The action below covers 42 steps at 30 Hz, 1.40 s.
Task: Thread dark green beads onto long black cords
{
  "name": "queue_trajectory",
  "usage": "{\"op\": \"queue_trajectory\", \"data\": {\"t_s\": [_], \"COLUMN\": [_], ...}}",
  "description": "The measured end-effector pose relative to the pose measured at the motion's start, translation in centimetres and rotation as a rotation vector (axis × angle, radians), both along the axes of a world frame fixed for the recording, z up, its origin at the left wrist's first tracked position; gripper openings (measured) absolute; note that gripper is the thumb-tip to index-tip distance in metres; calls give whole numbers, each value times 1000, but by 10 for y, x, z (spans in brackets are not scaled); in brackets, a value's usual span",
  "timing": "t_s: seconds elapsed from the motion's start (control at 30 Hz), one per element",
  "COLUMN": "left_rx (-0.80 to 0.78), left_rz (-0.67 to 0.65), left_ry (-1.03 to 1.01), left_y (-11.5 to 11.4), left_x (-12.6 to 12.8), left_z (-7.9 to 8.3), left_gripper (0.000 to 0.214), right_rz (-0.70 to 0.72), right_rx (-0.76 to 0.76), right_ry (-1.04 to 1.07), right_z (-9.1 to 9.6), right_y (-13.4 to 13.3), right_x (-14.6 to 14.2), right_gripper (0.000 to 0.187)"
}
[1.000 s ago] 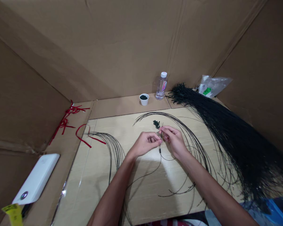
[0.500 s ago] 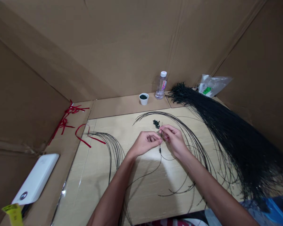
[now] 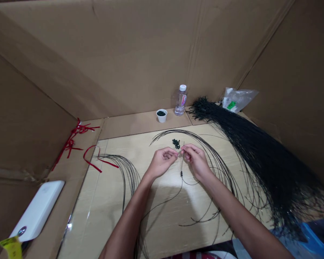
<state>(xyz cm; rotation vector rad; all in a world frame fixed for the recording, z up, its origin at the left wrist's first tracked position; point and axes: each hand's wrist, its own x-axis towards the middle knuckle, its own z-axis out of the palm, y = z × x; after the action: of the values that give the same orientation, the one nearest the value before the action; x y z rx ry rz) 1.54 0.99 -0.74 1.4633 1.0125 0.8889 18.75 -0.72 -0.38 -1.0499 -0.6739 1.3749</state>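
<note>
My left hand (image 3: 162, 162) and my right hand (image 3: 196, 162) meet above a cream board (image 3: 162, 219), their fingertips pinching a thin black cord (image 3: 181, 169). Dark beads (image 3: 181, 173) sit on this cord just below my fingers. A small heap of dark green beads (image 3: 175, 144) lies on the board just beyond my left hand, not touching it. Loose black cords (image 3: 129, 176) curve across the board on both sides of my arms. The pinched point is tiny, and my fingers partly hide it.
A thick bundle of black cords (image 3: 259, 162) spreads along the right. At the back stand a white cup of beads (image 3: 161, 116), a water bottle (image 3: 180, 100) and a plastic bag (image 3: 239, 99). Red ribbon (image 3: 70, 145) and a white power bank (image 3: 37, 210) lie left; cardboard walls surround everything.
My left fingertips have moved right and now reach the cord at my right hand. The whole scene sits slightly lower and further left in view.
</note>
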Motion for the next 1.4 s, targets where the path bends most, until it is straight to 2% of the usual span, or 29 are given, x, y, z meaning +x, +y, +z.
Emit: {"op": "queue_trajectory", "data": {"t_s": [0.1, 0.2, 0.27, 0.33, 0.5, 0.73, 0.83, 0.93, 1.03, 1.1, 1.23, 1.4], "left_rx": [62, 273, 398, 454, 474, 423, 337, 95, -149, -228, -286, -303], "left_rz": [117, 230, 268, 270, 254, 261, 252, 239, 261, 268, 234, 193], "left_ry": [121, 373, 489, 530, 552, 583, 464, 129, -212, -352, -492, -490], "left_y": [9, 19, 26, 33, 43, 45, 41, 31, 17, 8, -2, -3], "left_x": [3, 4, 3, 3, 7, 16, 15, 11, 3, -3, -11, -11], "left_z": [-3, -2, -2, -2, -4, 3, 5, 7, 10, 11, 8, 2], "left_gripper": [12, 13, 13, 12, 11, 16, 13, 8, 19, 23, 26, 28], "right_rz": [-10, -19, -19, -10, -4, -3, 6, 26, 58, 89, 165, 232], "right_rx": [3, 1, -5, -7, 3, 3, -1, 9, 28, 40, 86, 133], "right_ry": [-6, -1, 4, 2, -25, -40, -39, -64, -108, -123, -140, -170], "right_z": [0, 0, 0, 0, -1, 2, 5, 8, 12, 16, 24, 26], "right_y": [1, 1, 0, 0, 0, 0, -1, -3, -7, -10, -16, -17], "right_x": [0, -1, -2, -3, -4, -5, -5, -6, -8, -10, -12, -12], "right_gripper": [24, 23, 21, 20, 16, 14, 14, 13, 13, 13, 17, 23]}}
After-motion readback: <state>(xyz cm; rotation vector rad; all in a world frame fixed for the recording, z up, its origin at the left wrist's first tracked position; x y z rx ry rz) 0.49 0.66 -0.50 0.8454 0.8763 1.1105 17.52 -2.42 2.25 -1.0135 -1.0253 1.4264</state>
